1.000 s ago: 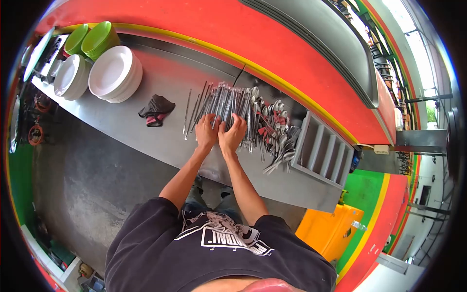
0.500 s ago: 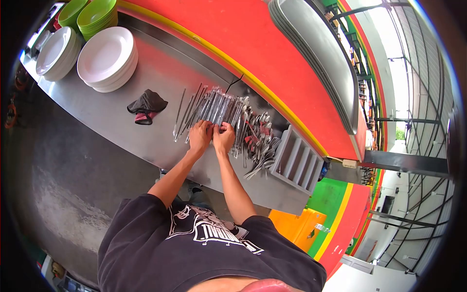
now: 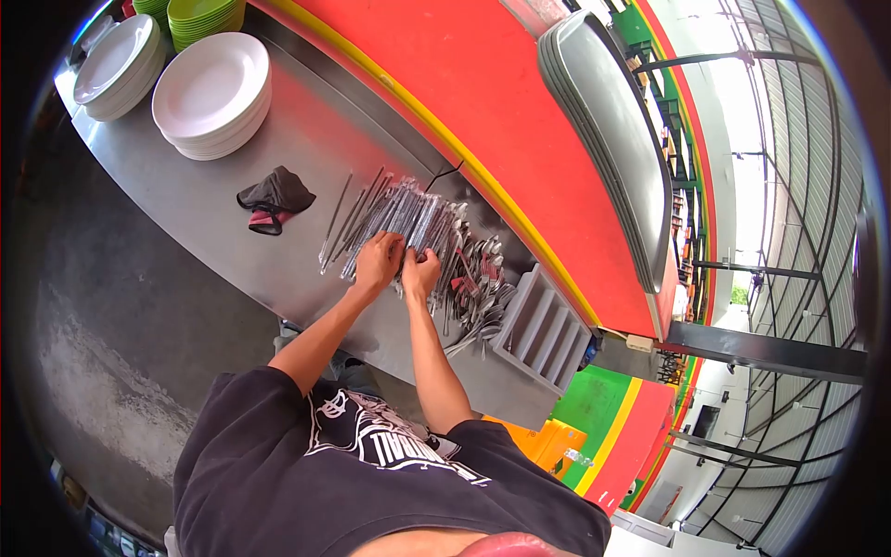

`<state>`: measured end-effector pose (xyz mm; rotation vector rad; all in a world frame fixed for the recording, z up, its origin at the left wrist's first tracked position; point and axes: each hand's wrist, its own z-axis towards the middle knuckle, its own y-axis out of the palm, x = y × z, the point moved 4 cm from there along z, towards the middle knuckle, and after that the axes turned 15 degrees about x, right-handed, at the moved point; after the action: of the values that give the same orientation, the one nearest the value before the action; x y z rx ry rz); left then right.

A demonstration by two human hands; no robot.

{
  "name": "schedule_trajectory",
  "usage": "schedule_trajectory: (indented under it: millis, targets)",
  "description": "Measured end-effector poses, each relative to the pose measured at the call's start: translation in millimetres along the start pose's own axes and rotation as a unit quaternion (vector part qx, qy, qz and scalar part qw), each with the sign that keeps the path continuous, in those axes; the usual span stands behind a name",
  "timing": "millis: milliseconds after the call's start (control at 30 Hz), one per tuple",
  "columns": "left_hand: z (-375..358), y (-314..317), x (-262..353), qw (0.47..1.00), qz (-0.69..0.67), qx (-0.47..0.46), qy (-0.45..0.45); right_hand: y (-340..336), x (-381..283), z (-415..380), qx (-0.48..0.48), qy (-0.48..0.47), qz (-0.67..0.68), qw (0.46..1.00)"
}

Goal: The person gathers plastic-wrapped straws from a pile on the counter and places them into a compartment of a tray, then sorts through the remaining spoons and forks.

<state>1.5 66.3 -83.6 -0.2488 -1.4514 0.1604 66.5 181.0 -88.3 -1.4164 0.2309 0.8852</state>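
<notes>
Many thin sticks in clear wrappers (image 3: pixel 399 212) lie side by side on the metal counter (image 3: pixel 306 121). Over their near ends is my left hand (image 3: pixel 379 262), fingers bent and pressed together. My right hand (image 3: pixel 420 272) is close beside it, a small gap between the two, its fingers also curled in a pinch. Whatever the fingertips grip is too small to make out. To the right of the sticks lies a heap of loose metal spoons and forks (image 3: pixel 481 278), some with red pieces among them.
A grey divided tray (image 3: pixel 543 330) sits right of the cutlery. A black and red cloth item (image 3: pixel 276 199) lies to the left. White plates (image 3: pixel 212 93) and green bowls (image 3: pixel 200 14) are stacked at the far left. Large metal trays (image 3: pixel 608 139) rest on the red ledge (image 3: pixel 464 84).
The camera view has shifted a little. My hands have moved slightly apart at the fingertips, still over the near ends of the wrapped sticks.
</notes>
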Motion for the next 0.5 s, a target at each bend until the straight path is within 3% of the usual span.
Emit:
schedule_trajectory:
  millis: [167,300,400,500]
  targets:
    - [6,9,10,1.0,0.001,-0.019,-0.01,-5,1,2,-0.019,0.014,0.012,1.0]
    - [4,20,15,1.0,-0.012,-0.02,0.004,-4,18,4,0.025,-0.039,0.035,0.998]
    - [1,28,26,0.999,-0.043,-0.021,-0.016,-18,17,3,-0.019,-0.004,0.1,0.995]
    - [-4,45,27,0.997,-0.067,-0.032,-0.017,-18,38,7,-0.017,-0.028,0.156,0.987]
